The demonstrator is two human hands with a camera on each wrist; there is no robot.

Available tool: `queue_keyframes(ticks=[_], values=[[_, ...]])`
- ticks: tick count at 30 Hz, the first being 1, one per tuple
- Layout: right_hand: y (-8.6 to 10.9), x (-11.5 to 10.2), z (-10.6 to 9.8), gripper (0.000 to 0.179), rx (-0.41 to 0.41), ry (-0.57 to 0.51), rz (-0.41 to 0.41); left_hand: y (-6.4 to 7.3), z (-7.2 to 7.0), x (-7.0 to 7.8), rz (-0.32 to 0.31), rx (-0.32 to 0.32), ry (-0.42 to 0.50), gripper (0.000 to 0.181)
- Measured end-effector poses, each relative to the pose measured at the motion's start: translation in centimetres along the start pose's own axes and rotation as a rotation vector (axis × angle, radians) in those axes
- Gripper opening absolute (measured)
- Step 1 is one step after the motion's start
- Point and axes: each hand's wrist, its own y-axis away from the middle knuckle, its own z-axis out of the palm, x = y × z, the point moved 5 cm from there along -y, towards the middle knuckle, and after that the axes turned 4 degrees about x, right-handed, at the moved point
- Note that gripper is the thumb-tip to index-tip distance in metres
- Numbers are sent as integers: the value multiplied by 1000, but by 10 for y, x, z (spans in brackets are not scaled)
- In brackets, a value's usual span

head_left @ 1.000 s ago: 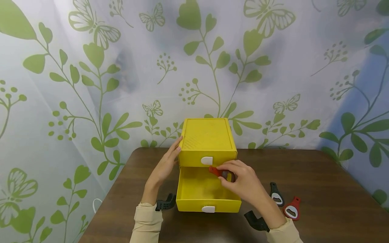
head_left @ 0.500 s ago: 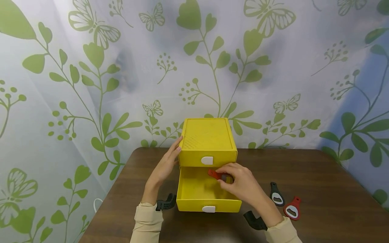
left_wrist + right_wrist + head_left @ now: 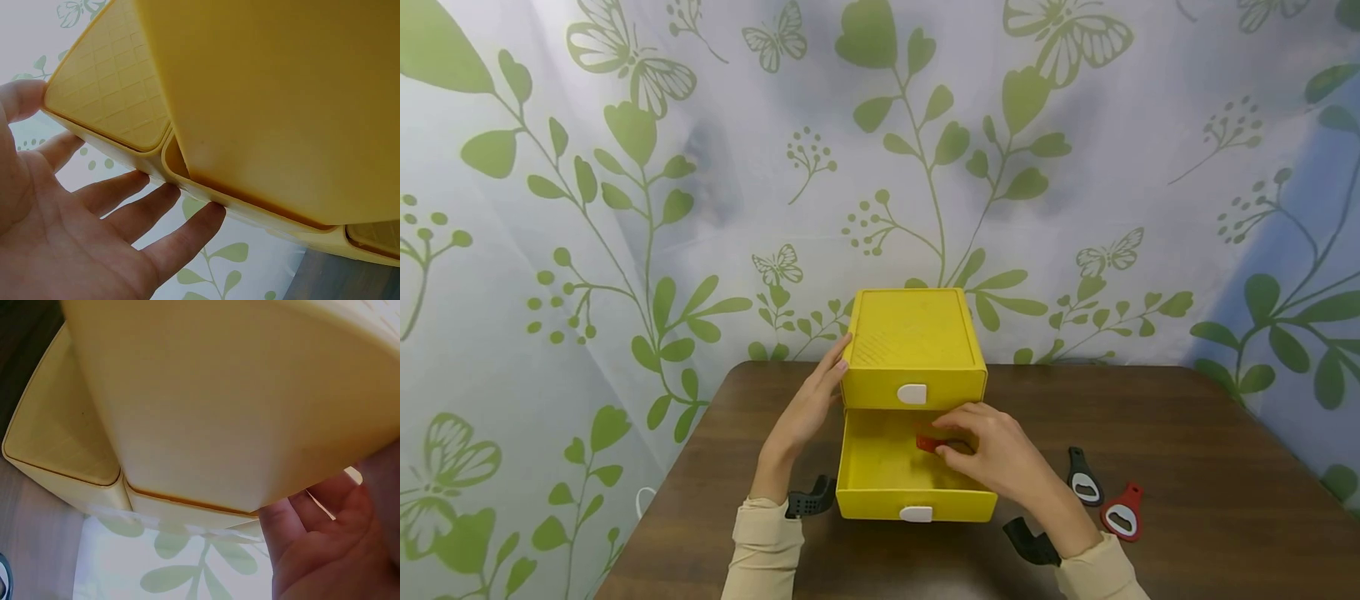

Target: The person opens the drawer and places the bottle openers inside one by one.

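Observation:
A yellow two-drawer box stands on the table, its lower drawer pulled out. In the head view my left hand rests its fingers on the box's left side; the left wrist view shows these fingers spread along the edge. My right hand is over the open drawer, thumb and fingers bent and parted. Below the index fingertip, the red end of a bottle opener shows in the drawer, its other end hidden behind the thumb. The right wrist view shows the right fingers partly hidden by the drawer front.
To the right on the brown table lie a black bottle opener and a red bottle opener. The upper drawer is closed. A leaf-patterned curtain hangs behind the table.
The red bottle opener has dropped lower in the drawer, away from the right index fingertip. The right hand has hardly moved over the last half second, and the left hand stays put.

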Motion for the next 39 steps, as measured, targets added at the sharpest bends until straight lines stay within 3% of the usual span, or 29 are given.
queue_keyframes(ticks=[13, 28, 39], values=[[1, 0, -3, 28, -17, -15, 21, -1, 0, 1, 0, 4, -4, 57], [2, 1, -15, 28, 113, -51, -91, 1, 1, 0, -14, 3, 3, 57], [4, 9, -33, 30, 154, -52, -69, 0, 1, 0, -6, -3, 5, 57]])
